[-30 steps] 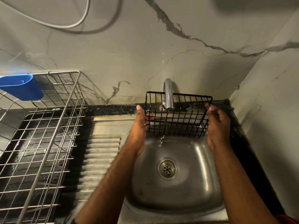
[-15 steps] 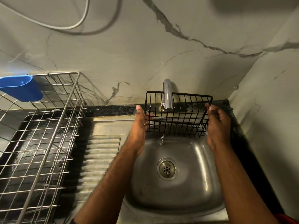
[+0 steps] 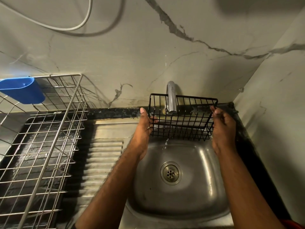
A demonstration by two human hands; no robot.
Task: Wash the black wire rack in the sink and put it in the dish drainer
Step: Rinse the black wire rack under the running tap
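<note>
From the head camera, the rack (image 3: 181, 118) is up in the air over the sink (image 3: 198, 187), right under the tap (image 3: 171, 98). The spout pokes down inside the rack. A thin line of water (image 3: 166, 142) drips through the wires into the sink.

The left hand (image 3: 143, 128) holds the left end of the rack. Its thumb sticks up and its fingers curl round the wires. The right hand (image 3: 222, 128) pinches the right end near the top corner. So both hands hold the rack, one at each end.

Almost nothing has changed from a second ago. The rack sits in the same place under the tap, and the hands have not let go or slid along. The water is the same small trickle.

I think that means the rinse is going on and the wash is not over. The drainer (image 3: 49, 129) waits well off to the left, past the ribbed board (image 3: 102, 154). A blue cup (image 3: 23, 90) hangs on its back edge. The rack is not there yet.
</note>
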